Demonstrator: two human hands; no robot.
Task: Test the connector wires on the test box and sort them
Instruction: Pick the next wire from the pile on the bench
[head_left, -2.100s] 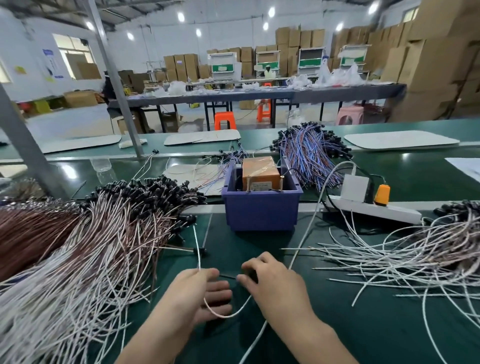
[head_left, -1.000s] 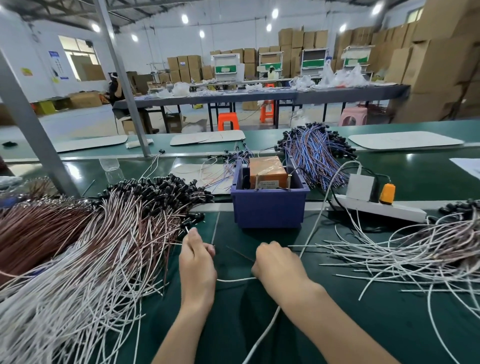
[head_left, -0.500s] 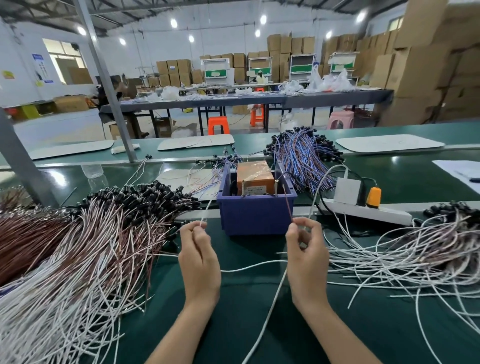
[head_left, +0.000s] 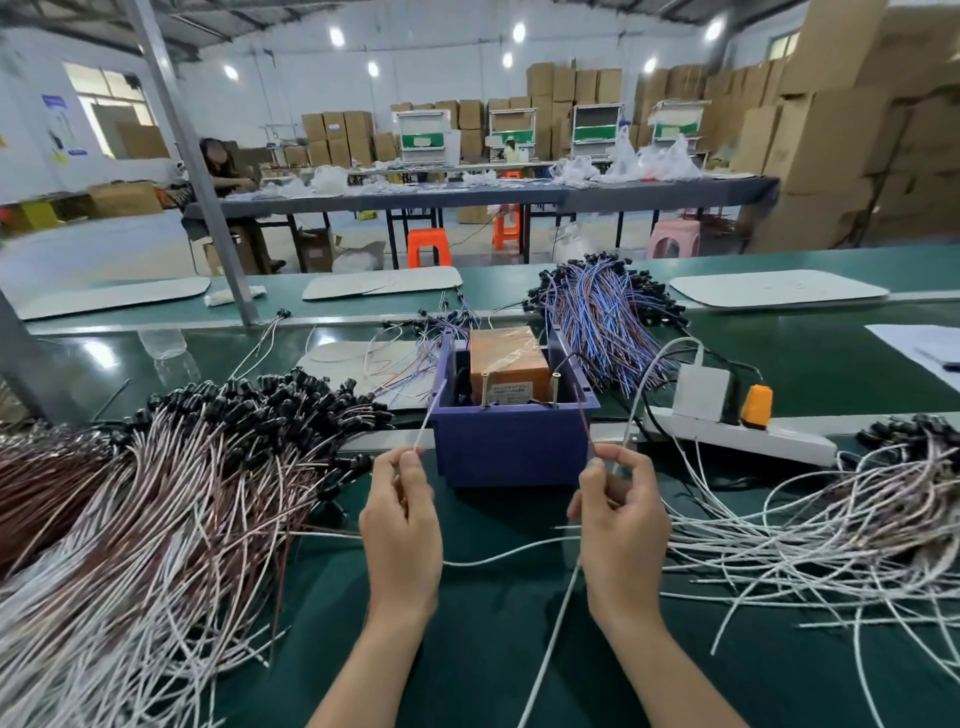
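Left hand (head_left: 402, 525), right hand (head_left: 621, 525) lifted toward test box (head_left: 511, 371), pinching wire ends (head_left: 428, 415).

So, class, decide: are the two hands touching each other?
Apart. The head view shows green mat between the left hand and the right hand.

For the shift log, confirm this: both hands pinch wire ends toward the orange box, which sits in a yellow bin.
Wrong colour: the head view shows the bin is blue-purple, not yellow. The left hand pinches the white wire and the right hand the brown wire, both toward the orange box in it.
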